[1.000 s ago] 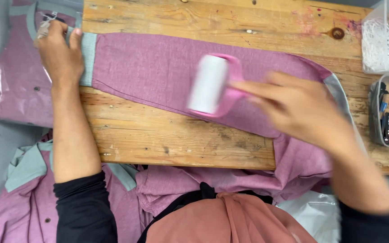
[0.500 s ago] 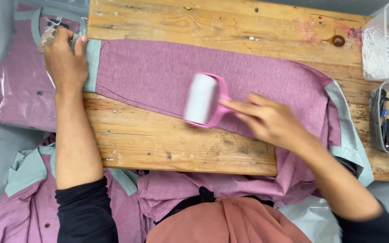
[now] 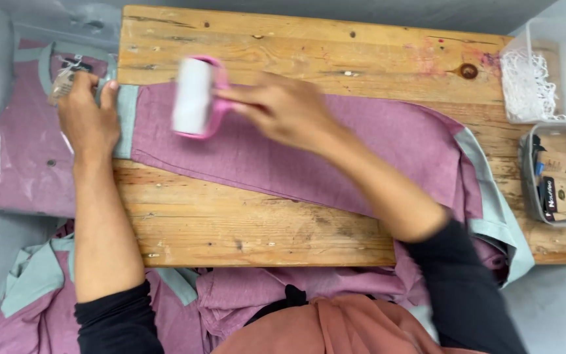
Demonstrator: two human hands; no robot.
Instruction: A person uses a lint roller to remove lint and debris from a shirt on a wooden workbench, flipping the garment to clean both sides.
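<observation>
Left hand (image 3: 86,121) flat, fingers spread, pinning grey cuff (image 3: 126,121) at left edge of wooden board (image 3: 309,49); judged to keep purple sleeve (image 3: 296,154) taut. Right hand (image 3: 283,111) closed on pink handle of lint roller (image 3: 193,97), roller on sleeve just right of cuff. Bagged shirt (image 3: 14,164) left of board. Clear tubs, white string (image 3: 525,82) and tags (image 3: 558,187), off board's right edge. More shirts (image 3: 27,288) below board. Nothing blocks sleeve.
</observation>
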